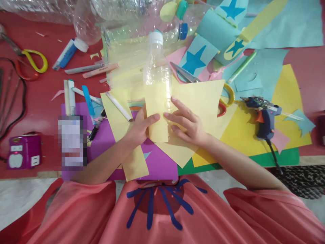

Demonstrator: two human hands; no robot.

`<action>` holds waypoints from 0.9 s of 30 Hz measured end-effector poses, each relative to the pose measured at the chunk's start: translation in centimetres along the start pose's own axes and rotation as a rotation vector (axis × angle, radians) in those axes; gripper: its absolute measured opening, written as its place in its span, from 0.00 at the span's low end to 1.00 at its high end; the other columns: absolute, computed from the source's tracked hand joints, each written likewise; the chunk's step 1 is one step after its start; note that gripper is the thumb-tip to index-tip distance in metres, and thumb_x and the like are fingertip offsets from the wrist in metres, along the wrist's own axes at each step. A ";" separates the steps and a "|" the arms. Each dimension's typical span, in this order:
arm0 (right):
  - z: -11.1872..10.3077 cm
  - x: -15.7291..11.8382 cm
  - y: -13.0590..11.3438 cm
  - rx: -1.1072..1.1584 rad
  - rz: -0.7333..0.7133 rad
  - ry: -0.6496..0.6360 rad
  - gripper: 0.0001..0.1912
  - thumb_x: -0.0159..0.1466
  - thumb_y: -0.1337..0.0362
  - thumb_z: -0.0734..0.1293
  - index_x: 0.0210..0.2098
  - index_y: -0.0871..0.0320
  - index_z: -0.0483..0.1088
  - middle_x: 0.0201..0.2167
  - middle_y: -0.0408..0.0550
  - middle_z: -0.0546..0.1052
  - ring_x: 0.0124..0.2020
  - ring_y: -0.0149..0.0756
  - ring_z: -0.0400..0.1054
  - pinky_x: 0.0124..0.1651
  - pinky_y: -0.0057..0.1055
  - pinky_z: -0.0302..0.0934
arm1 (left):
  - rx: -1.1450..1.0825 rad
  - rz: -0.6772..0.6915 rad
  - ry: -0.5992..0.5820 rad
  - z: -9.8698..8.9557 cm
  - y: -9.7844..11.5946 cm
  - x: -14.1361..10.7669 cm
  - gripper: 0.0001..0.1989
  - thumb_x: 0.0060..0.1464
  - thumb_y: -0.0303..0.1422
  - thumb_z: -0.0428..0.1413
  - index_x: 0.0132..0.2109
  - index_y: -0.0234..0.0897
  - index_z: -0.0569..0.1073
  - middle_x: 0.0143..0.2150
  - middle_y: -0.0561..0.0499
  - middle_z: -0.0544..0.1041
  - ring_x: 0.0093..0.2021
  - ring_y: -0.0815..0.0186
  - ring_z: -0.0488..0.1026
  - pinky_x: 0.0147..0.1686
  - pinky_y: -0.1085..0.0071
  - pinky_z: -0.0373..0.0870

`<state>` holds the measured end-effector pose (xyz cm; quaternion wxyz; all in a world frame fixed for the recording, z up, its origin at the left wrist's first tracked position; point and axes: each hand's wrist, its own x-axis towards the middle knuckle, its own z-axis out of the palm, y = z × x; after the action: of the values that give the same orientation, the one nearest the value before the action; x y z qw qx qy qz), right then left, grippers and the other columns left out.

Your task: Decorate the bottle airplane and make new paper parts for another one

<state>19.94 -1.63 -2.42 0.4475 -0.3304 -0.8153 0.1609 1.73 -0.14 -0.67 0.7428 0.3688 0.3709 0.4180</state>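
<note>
A clear plastic bottle [156,69] with a white cap lies over the papers in front of me, its cap pointing away. Pale yellow paper [157,101] covers the front of its lower part. My left hand [141,123] grips the bottle from the left, thumb across the paper and the other fingers hidden behind. On the right side, my right hand [186,123] has its fingers stretched out and apart, the tips at the edge of the paper and the bottle's side. A larger pale yellow sheet [203,98] lies beneath the hands.
A hot glue gun [265,117] lies at right, its cord hanging off the edge. Scissors [225,101] lie beside the sheet; another pair of scissors [33,61] is at far left. Markers [71,96], a phone [72,142] and a purple box [24,151] stand left. A blue star-decorated paper craft [215,34] lies behind.
</note>
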 end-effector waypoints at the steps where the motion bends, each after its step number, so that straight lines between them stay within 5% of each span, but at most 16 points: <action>1: -0.1 0.1 0.0 -0.017 -0.013 -0.006 0.29 0.69 0.66 0.58 0.67 0.40 0.54 0.68 0.46 0.62 0.40 0.34 0.75 0.45 0.39 0.74 | -0.007 -0.017 0.007 0.1 0.1 0.0 0.35 0.45 0.47 0.66 0.58 0.41 0.68 0.51 0.45 0.79 0.59 0.48 0.72 0.59 0.53 0.69; 6: -0.5 0.3 -0.1 -0.045 -0.038 -0.026 0.23 0.70 0.61 0.58 0.64 0.50 0.61 0.61 0.53 0.72 0.44 0.38 0.78 0.44 0.38 0.75 | -0.081 -0.082 0.036 0.2 0.4 0.1 0.33 0.43 0.46 0.66 0.56 0.40 0.70 0.52 0.46 0.79 0.59 0.49 0.72 0.57 0.56 0.70; 12: -0.1 0.1 -0.3 -0.039 0.020 -0.026 0.21 0.68 0.59 0.63 0.60 0.50 0.65 0.61 0.53 0.71 0.50 0.40 0.76 0.43 0.37 0.77 | -0.164 -0.227 0.093 0.0 0.8 0.5 0.29 0.43 0.44 0.58 0.52 0.37 0.73 0.49 0.47 0.81 0.59 0.46 0.72 0.58 0.55 0.69; 21: -0.1 0.0 -0.2 0.072 0.092 0.028 0.22 0.68 0.61 0.62 0.61 0.50 0.61 0.61 0.55 0.71 0.21 0.25 0.69 0.19 0.27 0.68 | -0.189 -0.224 0.077 -0.2 0.4 0.5 0.30 0.45 0.49 0.60 0.52 0.36 0.73 0.47 0.47 0.81 0.59 0.48 0.72 0.58 0.56 0.69; 27: -0.4 0.1 -0.4 0.053 0.108 -0.049 0.23 0.68 0.59 0.62 0.61 0.52 0.61 0.60 0.57 0.71 0.34 0.32 0.76 0.23 0.26 0.71 | -0.091 -0.140 0.002 -0.5 0.3 0.2 0.33 0.44 0.53 0.64 0.52 0.37 0.73 0.48 0.45 0.81 0.58 0.48 0.73 0.56 0.57 0.71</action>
<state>20.06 -1.85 -1.86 0.4267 -0.3577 -0.8025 0.2143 1.23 0.25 -0.67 0.7858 0.3074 0.3773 0.3817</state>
